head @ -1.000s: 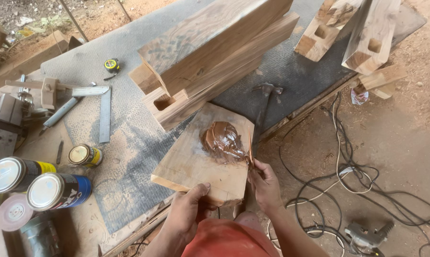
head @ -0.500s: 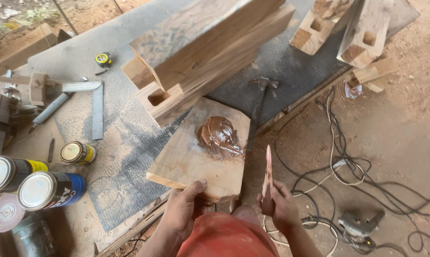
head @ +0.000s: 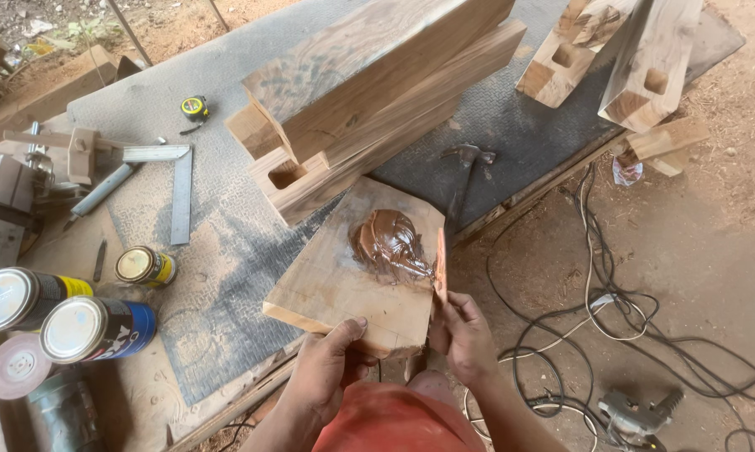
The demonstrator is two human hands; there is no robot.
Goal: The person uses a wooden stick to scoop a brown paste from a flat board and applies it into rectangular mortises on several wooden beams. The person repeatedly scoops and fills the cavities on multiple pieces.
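Two hands | left hand (head: 327, 368) grip closed on board (head: 344, 285) edge | right hand (head: 461, 331) grip pinches spatula (head: 441, 264), beside paste (head: 390, 243)

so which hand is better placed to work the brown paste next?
Right, probably. The right hand holds the thin stick, its tip at the brown paste. The left hand steadies the board by its near edge.
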